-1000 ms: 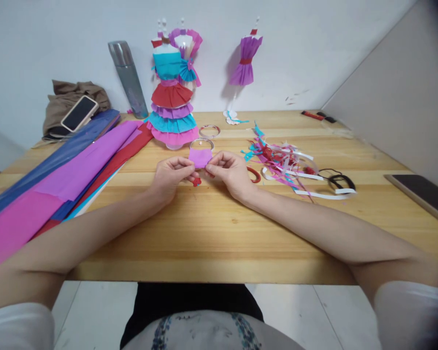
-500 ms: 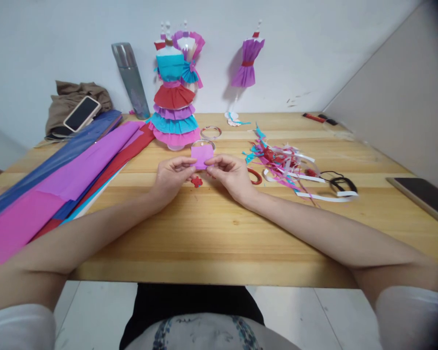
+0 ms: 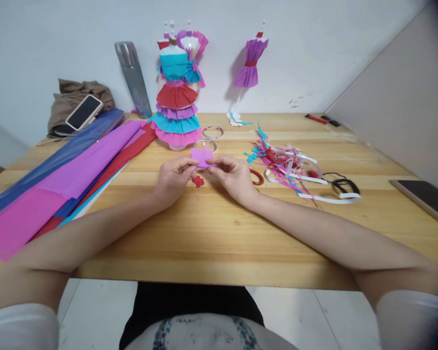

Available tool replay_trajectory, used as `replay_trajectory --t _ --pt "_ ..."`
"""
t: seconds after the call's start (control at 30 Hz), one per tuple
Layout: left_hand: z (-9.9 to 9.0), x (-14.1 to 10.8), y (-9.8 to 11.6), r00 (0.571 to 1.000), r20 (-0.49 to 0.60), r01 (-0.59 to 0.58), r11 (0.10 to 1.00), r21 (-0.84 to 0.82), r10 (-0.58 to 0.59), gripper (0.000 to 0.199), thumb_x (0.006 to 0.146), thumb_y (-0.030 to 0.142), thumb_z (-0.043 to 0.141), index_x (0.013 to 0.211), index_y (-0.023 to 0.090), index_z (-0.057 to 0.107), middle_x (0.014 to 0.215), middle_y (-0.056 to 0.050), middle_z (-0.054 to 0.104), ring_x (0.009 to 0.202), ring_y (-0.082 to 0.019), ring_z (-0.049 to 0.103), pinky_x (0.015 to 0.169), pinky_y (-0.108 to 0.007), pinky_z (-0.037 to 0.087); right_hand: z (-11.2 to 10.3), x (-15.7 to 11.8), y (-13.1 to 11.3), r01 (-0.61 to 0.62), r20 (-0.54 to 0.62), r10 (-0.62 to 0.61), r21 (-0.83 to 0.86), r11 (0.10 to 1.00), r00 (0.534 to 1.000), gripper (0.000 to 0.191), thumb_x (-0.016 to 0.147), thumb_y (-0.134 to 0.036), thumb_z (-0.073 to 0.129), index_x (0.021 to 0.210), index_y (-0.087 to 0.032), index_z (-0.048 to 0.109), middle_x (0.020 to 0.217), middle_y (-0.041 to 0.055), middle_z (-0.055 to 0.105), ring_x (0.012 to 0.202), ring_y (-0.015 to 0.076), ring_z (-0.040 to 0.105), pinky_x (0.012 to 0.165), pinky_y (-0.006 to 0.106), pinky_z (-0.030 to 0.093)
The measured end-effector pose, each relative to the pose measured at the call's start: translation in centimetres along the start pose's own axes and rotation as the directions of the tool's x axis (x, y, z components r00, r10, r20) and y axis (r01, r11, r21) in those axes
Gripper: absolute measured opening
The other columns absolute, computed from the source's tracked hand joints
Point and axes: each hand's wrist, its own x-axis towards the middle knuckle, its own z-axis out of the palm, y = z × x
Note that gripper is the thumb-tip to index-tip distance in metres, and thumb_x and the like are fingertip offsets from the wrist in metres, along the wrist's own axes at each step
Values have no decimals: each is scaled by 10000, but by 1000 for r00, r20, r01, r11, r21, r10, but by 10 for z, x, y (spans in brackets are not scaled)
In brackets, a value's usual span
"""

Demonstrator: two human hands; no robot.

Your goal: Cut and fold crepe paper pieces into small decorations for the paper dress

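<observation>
A small purple piece of crepe paper (image 3: 201, 154) is pinched between both hands above the wooden table. My left hand (image 3: 174, 181) grips its left lower corner, thumb and finger pressed together. On the other side, my right hand (image 3: 234, 179) pinches the right lower edge the same way. Just below the paper lies a small red paper flower (image 3: 197, 181). Behind it are rolls of tape (image 3: 206, 145) lying flat. A mannequin (image 3: 177, 97) in a tiered turquoise, red, purple and pink paper dress stands beyond my left hand.
Folded crepe paper sheets (image 3: 91, 160) cover the table's left, near a phone (image 3: 83, 113) and a bottle (image 3: 134, 80). Paper scraps (image 3: 284, 163) and a red ring (image 3: 256, 177) lie right. Another mannequin (image 3: 251, 63) stands behind; a dark tablet-like object (image 3: 423, 197) lies far right.
The purple paper has tilted flatter, its lower edge bending between my fingers. Both hands stay nearly in place, and the whole view has shifted slightly.
</observation>
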Motion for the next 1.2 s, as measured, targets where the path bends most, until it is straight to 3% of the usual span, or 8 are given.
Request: replay_trajectory --t 0.33,0.53,0.63,1.07,1.2 --pt "2 -1 1 1000 5 26 999 -36 -26 153 766 317 721 832 179 715 650 -6 710 584 -143 693 607 -252 544 1 0 1 18 -3 -18 -36 999 1000 91 765 -281 716 822 -212 733 806 28 733 764 181 661 774 355 521" --pt "5 -3 6 996 56 82 991 -108 -76 433 709 306 794 1103 147 713 687 3 712 591 -137 685 591 -251 537 2 1 1 -22 -8 22 13 1000 1000 91 762 -281 697 814 -209 714 801 23 730 745 174 650 771 353 516" --pt "6 -5 7 996 49 75 992 -99 -70 464 693 263 807 1132 146 714 616 40 664 553 -106 639 569 -225 513 2 0 -1 -34 -8 34 21 999 999 91 750 -276 701 813 -211 710 791 20 720 742 173 641 765 353 509" --pt "7 -3 6 995 52 94 980 -175 -86 212 680 273 811 849 155 760 753 -39 759 643 -138 696 638 -264 562 3 -3 -2 -45 61 40 86 995 997 159 742 -369 785 789 -235 712 768 22 708 721 188 638 769 394 539" --pt "7 -4 12 993 46 117 974 -193 -110 152 693 265 796 776 156 732 662 -14 727 591 -128 683 606 -247 553 4 -4 -6 -48 72 41 110 993 997 166 736 -368 791 791 -230 717 772 27 715 720 188 647 768 394 544"
